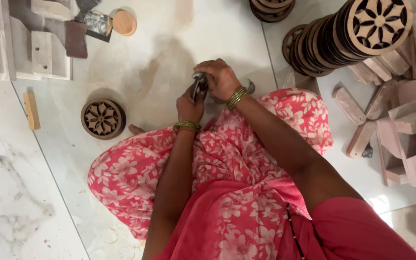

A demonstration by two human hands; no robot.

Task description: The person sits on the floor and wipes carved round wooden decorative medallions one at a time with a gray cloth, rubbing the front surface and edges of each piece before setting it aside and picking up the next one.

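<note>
Gripping a small dark piece (199, 85) between the knees, beyond the carved disc (103, 118), left hand (190, 107) and right hand (221, 78) both clasp it; firm, steady pressure seems advisable.

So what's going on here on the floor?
A person in pink floral clothing sits on the pale tiled floor, both hands closed round a small dark metal object: left hand below, right hand on top. What the object is can't be told. A carved round wooden disc lies to the left, and a stack of similar discs lies at upper right beside pinkish wooden pieces.
</note>
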